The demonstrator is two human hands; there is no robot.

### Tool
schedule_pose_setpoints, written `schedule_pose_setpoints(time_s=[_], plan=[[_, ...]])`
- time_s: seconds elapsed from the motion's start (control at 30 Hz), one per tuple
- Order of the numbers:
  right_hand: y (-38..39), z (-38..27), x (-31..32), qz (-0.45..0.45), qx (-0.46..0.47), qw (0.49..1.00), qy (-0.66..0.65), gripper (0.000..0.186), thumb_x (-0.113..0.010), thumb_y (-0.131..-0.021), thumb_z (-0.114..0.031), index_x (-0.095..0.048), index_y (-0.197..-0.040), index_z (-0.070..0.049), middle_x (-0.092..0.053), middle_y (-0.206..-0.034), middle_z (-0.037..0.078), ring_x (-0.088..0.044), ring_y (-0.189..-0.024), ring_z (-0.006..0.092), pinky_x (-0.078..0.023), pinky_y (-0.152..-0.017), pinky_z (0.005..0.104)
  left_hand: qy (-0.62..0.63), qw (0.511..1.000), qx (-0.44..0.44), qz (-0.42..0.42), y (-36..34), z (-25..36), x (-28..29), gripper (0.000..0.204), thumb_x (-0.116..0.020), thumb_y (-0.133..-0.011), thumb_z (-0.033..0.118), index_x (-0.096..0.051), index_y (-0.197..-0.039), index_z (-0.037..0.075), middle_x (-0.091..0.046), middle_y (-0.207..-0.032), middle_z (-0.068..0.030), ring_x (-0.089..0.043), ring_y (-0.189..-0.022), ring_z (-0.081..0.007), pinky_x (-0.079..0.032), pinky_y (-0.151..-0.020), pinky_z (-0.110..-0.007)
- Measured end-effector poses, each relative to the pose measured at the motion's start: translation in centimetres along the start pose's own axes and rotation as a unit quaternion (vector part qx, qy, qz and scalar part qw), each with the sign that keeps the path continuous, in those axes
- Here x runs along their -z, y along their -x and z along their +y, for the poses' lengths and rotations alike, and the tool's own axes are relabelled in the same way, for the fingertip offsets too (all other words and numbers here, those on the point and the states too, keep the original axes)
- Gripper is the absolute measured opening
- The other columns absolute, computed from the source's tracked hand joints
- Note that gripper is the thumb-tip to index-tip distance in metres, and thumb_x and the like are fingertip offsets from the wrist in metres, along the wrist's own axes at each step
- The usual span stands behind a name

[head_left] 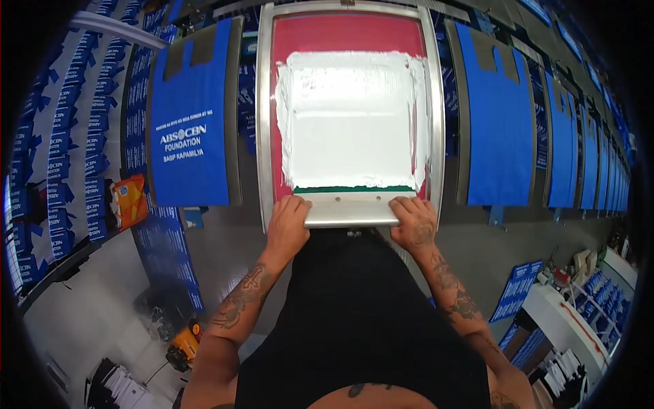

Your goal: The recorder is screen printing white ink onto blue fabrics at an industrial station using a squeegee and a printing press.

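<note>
My left hand and my right hand grip the two ends of a silver metal squeegee with a green blade. It lies at the near end of a screen frame with red mesh. A thick layer of white ink covers most of the mesh just beyond the blade. On either side of the frame lie printing pallets with blue fabric pieces, the left one carrying white print and the right one without visible print.
Many printed blue pieces fill the left side, near an orange bag. A row of pallets runs off to the right. At lower right stands a white ledge with assorted items; yellow-and-black equipment is at lower left.
</note>
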State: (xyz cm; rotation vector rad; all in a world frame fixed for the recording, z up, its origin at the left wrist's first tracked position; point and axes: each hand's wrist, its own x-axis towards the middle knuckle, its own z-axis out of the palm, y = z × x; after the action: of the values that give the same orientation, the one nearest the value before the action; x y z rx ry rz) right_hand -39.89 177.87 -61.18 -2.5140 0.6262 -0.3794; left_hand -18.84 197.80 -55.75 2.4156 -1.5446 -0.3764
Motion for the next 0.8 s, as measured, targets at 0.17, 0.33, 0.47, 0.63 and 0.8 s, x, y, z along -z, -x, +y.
schedule_pose_setpoints(time_s=[0.17, 0.33, 0.47, 0.63, 0.8], plan=[[-14.8, 4.9, 0.1, -0.056, -0.059, 0.992, 0.098, 0.025, -0.074, -0.066, -0.024, -0.07, -0.089, -0.015, -0.068, -0.084, 0.007, -0.066, -0.084, 0.0248, -0.051, -0.074, 0.0416, -0.079, 0.996, 0.011, -0.039, -16.2, -6.1, 2.0, 0.028, -0.064, -0.061, -0.005, -0.066, -0.088, -0.001, -0.059, -0.094, -0.0173, -0.055, -0.096, -0.0353, -0.049, -0.086, -0.041], [-23.0, 9.5, 1.0, -0.052, -0.02, 0.994, 0.095, 0.036, -0.065, -0.073, -0.025, -0.07, -0.107, -0.016, -0.07, -0.099, 0.011, -0.066, -0.092, 0.0296, -0.053, -0.081, 0.0414, -0.027, 0.998, 0.008, -0.048, -24.7, -7.2, 4.6, 0.022, -0.059, -0.069, -0.001, -0.068, -0.089, -0.001, -0.064, -0.091, -0.0228, -0.061, -0.089, -0.0401, -0.051, -0.083, -0.045], [-7.5, 4.0, 1.1, -0.023, 0.021, 0.999, 0.024, 0.038, -0.068, -0.056, -0.01, -0.07, -0.094, -0.013, -0.068, -0.088, 0.01, -0.064, -0.078, 0.0297, -0.05, -0.069, 0.0439, -0.006, 0.996, -0.093, -0.002, -9.1, -3.5, 3.7, 0.026, -0.058, -0.059, -0.009, -0.063, -0.083, 0.0, -0.06, -0.085, -0.0176, -0.054, -0.086, -0.0368, -0.046, -0.08, -0.044], [-5.8, 3.5, -0.9, -0.04, -0.008, 0.999, 0.031, 0.031, -0.069, -0.06, -0.013, -0.07, -0.092, -0.014, -0.068, -0.089, 0.006, -0.064, -0.089, 0.0246, -0.047, -0.078, 0.0424, 0.014, 0.999, -0.038, -0.011, -6.6, -3.7, 0.6, 0.034, -0.063, -0.059, -0.008, -0.063, -0.093, 0.0, -0.059, -0.096, -0.0154, -0.055, -0.09, -0.0351, -0.047, -0.084, -0.044], [-23.8, 8.9, 1.6, 0.007, -0.008, 0.996, 0.091, 0.026, -0.06, -0.07, -0.024, -0.073, -0.092, -0.016, -0.07, -0.087, 0.011, -0.068, -0.084, 0.03, -0.054, -0.075, 0.0421, -0.082, 0.996, -0.016, 0.034, -25.1, -7.0, 4.4, 0.027, -0.058, -0.07, -0.001, -0.07, -0.093, -0.001, -0.066, -0.096, -0.024, -0.064, -0.094, -0.0398, -0.051, -0.088, -0.042]])
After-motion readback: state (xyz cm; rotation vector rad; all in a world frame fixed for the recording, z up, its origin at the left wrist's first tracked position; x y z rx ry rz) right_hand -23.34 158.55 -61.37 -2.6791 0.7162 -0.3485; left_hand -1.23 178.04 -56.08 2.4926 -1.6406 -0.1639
